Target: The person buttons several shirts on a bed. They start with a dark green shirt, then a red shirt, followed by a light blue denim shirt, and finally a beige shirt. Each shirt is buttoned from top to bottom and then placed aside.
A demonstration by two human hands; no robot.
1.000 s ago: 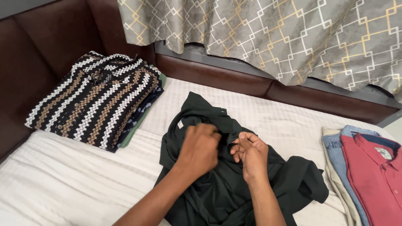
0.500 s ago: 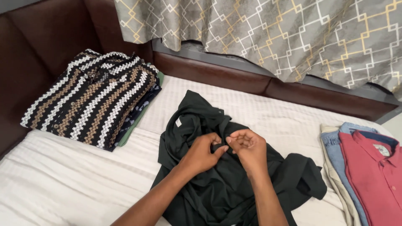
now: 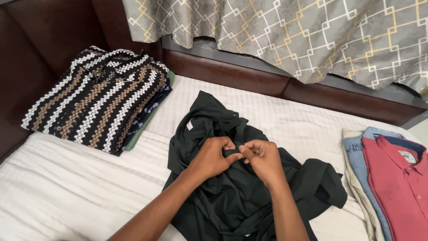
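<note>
**Two hands pinching the front of a dark green shirt on a bed**

The dark green shirt (image 3: 232, 201) lies spread and rumpled in the middle of the white bedsheet (image 3: 67, 187), a little toward 6 o'clock in the view. Its cloth looks thin, smooth and matte, and it falls in soft irregular folds. The collar end points toward 11 o'clock, with a small pale label visible inside the neck, and one loose part of the cloth bunches out toward 3 o'clock.

The left hand (image 3: 211, 158) and the right hand (image 3: 263, 160) meet over the chest area of the shirt, knuckles almost touching. Both hands are curled closed, and the fingertips of each pinch a small piece of the dark cloth between thumb and fingers. What exactly is between the fingertips is too small to tell.

The bedsheet has a fine woven texture with thin ribs and some gentle creases.

At 10 o'clock from the hands, well apart, rests a folded shirt with zigzag stripes (image 3: 96, 98) in black, white and brown. It looks knitted and thick, and it lies on top of other folded clothes, one of them green at the edge.

At 3 o'clock, near the frame border, a red collared shirt (image 3: 399, 183) lies flat on a light blue denim piece (image 3: 363, 156).

At 12 o'clock runs a dark brown padded bed frame (image 3: 249, 80), smooth like leather, and above it hangs a grey curtain (image 3: 290, 35) with a pattern of white and yellow squares
</note>
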